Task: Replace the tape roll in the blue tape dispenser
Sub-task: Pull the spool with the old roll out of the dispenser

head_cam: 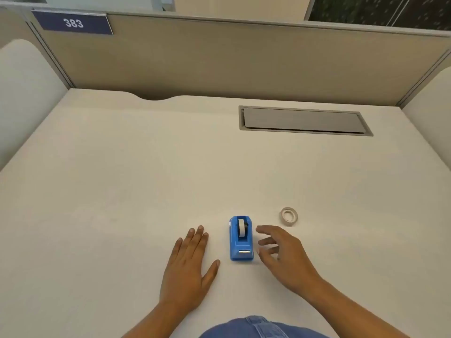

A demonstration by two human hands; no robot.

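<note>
Centrally, near the front edge of the pale desk point(122, 179), stands the blue tape dispenser point(241, 239). Its body is a short, rounded-corner block of glossy blue plastic, long axis running front to back. A white tape roll point(241, 228) sits upright on edge in the slot at the far end; the cutter bar point(244, 251) shows as a small metallic strip at the near end. A second tape roll point(288, 216) lies flat on the desk, behind and to the right of the dispenser, apart from it.

The left hand point(188, 267) rests palm-down on the desk just left of the dispenser, fingers extended, holding nothing. The right hand point(283, 254) hovers just right of the dispenser, fingers spread and loosely curled, empty, not touching it.
</note>
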